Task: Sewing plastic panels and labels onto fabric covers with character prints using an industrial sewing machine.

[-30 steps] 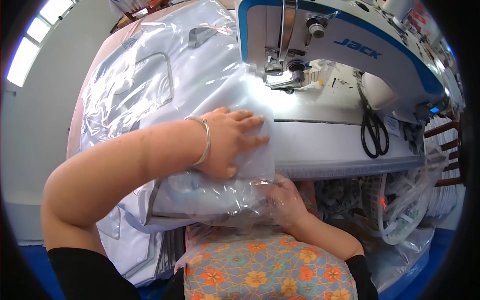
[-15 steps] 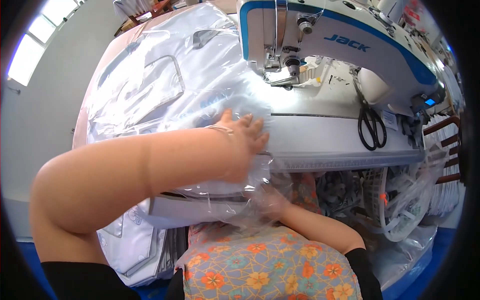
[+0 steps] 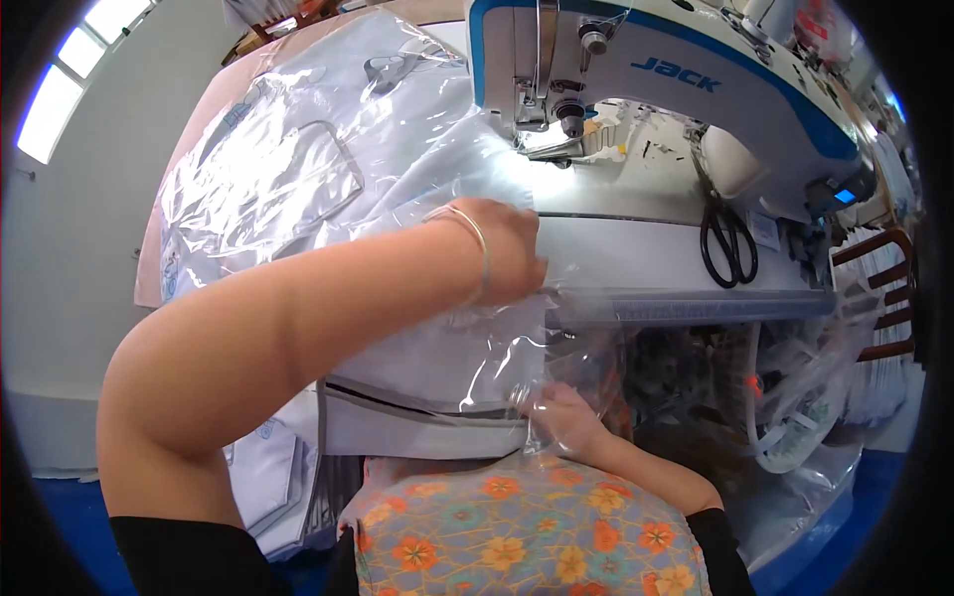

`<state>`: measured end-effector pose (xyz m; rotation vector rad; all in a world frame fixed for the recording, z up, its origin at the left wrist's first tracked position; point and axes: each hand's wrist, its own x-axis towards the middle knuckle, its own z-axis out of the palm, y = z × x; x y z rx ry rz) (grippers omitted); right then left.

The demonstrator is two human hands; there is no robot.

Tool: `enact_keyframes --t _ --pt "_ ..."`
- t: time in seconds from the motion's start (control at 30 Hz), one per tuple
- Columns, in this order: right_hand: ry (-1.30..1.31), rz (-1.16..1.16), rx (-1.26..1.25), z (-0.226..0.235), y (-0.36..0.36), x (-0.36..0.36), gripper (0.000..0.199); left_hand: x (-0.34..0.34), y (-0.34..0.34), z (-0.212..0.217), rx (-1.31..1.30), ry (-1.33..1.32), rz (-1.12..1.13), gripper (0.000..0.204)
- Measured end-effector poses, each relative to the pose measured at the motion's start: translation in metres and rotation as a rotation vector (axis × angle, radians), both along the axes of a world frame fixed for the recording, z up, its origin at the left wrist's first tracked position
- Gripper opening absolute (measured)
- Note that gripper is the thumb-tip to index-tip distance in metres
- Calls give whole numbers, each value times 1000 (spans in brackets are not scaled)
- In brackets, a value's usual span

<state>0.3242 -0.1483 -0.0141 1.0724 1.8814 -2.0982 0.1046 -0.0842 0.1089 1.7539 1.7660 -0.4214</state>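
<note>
Under everything, a white table, reaching out in front of a white and blue sewing machine. To the left of the machine, and also in front of it, a clear plastic bag, shining and wrinkled, spread with white cloth under it. Well in front of the machine, a flowered apron. To the front right of the machine, below the table edge, a white basket. Near the machine, just in front of its needle end, the left hand, fingers bent, half closed, at the right edge of the bag; cannot tell if gripping it. Farther in front of the machine, the right hand, partly behind the plastic, fingers curled; cannot tell if pinching the bag. Before the machine's arm, black scissors. Smallest, in front of the machine, a thin bracelet on the left wrist.
</note>
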Motion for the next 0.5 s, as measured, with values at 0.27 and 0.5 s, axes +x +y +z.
enact_keyframes --t 0.27,0.5 --pt "374 -361 -542 15 -1 1 26 -52 -51 -60 716 66 -412 80" --pt "375 -474 -544 17 11 -7 26 -66 -27 -48 596 66 -478 77"
